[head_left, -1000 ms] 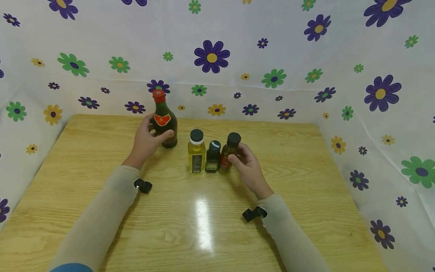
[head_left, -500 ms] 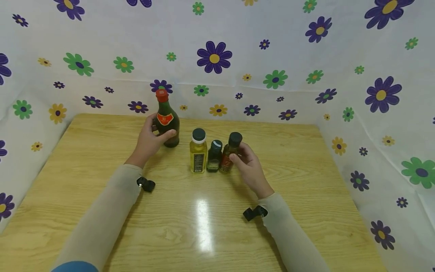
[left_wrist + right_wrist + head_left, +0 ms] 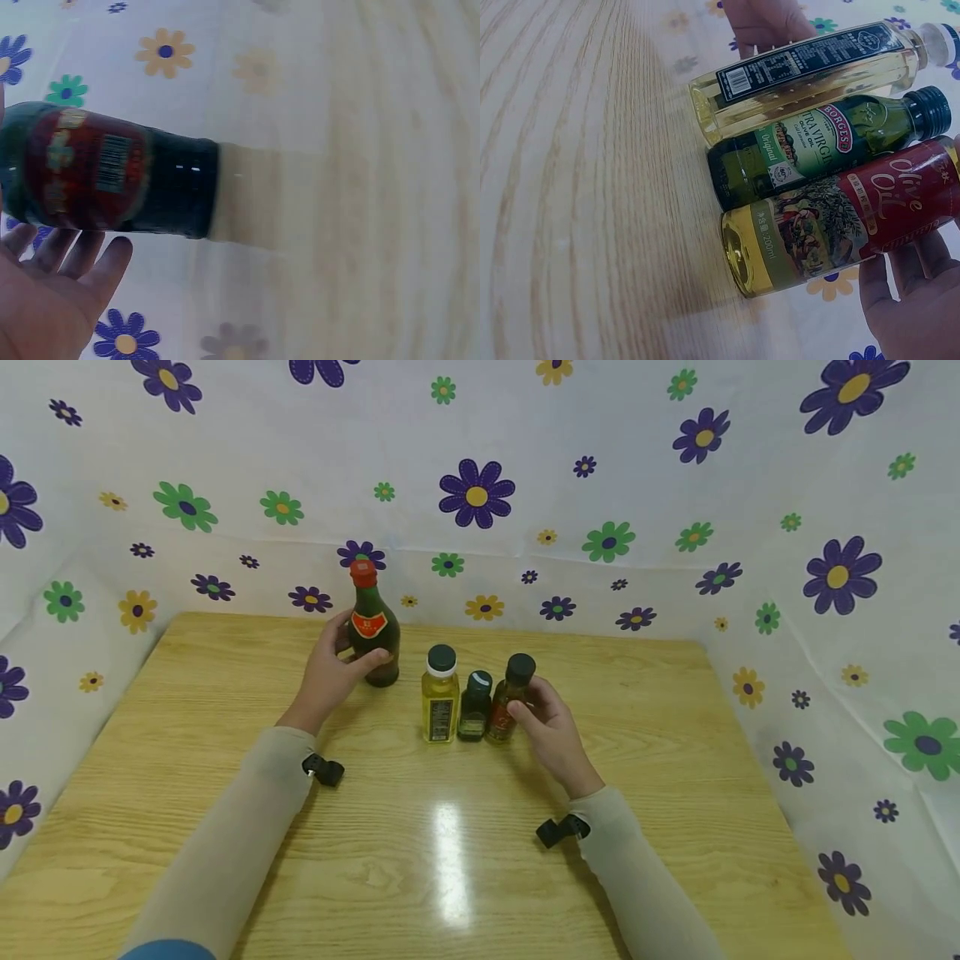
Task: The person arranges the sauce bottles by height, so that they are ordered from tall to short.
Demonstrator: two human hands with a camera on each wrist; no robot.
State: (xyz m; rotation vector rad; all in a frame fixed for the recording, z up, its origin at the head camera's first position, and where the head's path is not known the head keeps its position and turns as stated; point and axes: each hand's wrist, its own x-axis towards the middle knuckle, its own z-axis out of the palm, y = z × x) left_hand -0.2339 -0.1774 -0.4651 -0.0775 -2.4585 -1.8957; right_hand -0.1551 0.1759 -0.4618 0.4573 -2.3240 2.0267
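Dark green with a red cap (image 3: 363, 575), the tall bottle (image 3: 386, 639) appears in the head view to stand on the table (image 3: 337, 860), the left hand (image 3: 327, 672) gripping it. Apart from it, the yellow bottle (image 3: 440, 708), small dark bottle (image 3: 474, 710) and red-labelled bottle (image 3: 501, 718) make a close row, the right hand (image 3: 553, 727) holding the last. Three seem grouped; the tall one remains separate.

The left wrist view shows its blurred red label (image 3: 86, 169); the right wrist view, golden oil (image 3: 750, 251).

Apparently a staged booth, with flowered sheeting (image 3: 540, 427) walling in a wooden tabletop (image 3: 375, 852).
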